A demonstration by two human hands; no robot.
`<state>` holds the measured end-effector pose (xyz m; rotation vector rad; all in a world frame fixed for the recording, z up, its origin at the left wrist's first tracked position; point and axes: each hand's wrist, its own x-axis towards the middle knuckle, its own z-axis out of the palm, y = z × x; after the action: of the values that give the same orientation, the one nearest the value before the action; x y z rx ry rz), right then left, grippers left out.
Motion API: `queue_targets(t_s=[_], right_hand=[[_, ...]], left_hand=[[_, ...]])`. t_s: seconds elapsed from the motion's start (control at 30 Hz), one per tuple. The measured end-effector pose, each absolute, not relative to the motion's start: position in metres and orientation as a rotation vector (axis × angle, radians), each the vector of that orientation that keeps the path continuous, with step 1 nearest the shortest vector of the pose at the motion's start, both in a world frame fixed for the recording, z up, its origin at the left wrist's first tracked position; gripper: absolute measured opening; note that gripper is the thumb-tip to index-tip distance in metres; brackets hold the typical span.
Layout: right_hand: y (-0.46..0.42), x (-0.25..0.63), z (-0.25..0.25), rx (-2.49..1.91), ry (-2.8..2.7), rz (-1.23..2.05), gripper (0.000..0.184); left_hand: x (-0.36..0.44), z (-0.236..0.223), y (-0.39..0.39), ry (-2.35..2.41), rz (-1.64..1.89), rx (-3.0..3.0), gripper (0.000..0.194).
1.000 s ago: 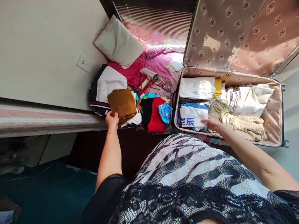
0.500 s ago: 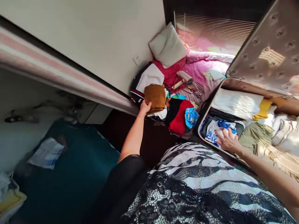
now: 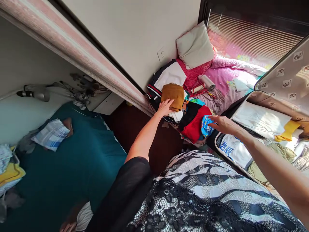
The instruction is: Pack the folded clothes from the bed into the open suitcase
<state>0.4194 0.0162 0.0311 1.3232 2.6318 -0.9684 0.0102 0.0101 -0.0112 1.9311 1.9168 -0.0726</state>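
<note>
Brown garment [image 3: 172, 93], folded, lies at 12 o'clock from the wearer.
Left hand [image 3: 165, 108] rests at its near edge, probably to steady the pile; whether it grips, I cannot tell. Right hand [image 3: 223, 125], fingers wide, is now at the blue cloth [image 3: 206, 128], at 4 o'clock from the garment; earlier it was on the printed shirt [image 3: 234, 149] in the suitcase [image 3: 272, 77].

- Strong daylight near blinds [image 3: 251, 38]; pink bedding [image 3: 231, 77] below them glares.
- Sun patch on suitcase lid [image 3: 285, 71], below blinds' right end.
- Teal sheet [image 3: 79, 161], far left of blinds, dim; floor [image 3: 142, 129] nearly black.
- Wide-angle edge stretch; bottom-left soft.
</note>
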Motion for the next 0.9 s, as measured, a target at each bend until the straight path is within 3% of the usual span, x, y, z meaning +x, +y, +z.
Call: queue_targets(t_s=[0.1, 0.27, 0.47, 0.6, 0.73, 0.9], right_hand=[[0.023, 0.378, 0.027, 1.264, 2.616, -1.109, 0.04], [0.04, 0.349, 0.011, 1.263, 2.495, -1.403, 0.032], [0.071, 0.311, 0.0, 1.663, 1.746, -2.272, 0.027], [0.08, 0.28, -0.005, 1.723, 1.355, -2.603, 0.024], [0.079, 0.255, -0.009, 1.724, 1.232, -2.87, 0.037], [0.079, 0.256, -0.002, 1.512, 1.243, -3.237, 0.075]], left_hand=[[0.006, -0.012, 0.011, 1.878, -0.039, 1.965, 0.088], [-0.013, -0.011, 0.035, 1.786, 0.227, 1.775, 0.059], [-0.052, 0.004, 0.075, 1.715, 0.584, 1.462, 0.029], [-0.072, 0.028, 0.083, 1.565, 0.871, 1.184, 0.025], [-0.083, 0.066, 0.065, 1.401, 1.126, 0.934, 0.03], [-0.056, 0.09, 0.027, 1.277, 1.284, 0.681, 0.027]])
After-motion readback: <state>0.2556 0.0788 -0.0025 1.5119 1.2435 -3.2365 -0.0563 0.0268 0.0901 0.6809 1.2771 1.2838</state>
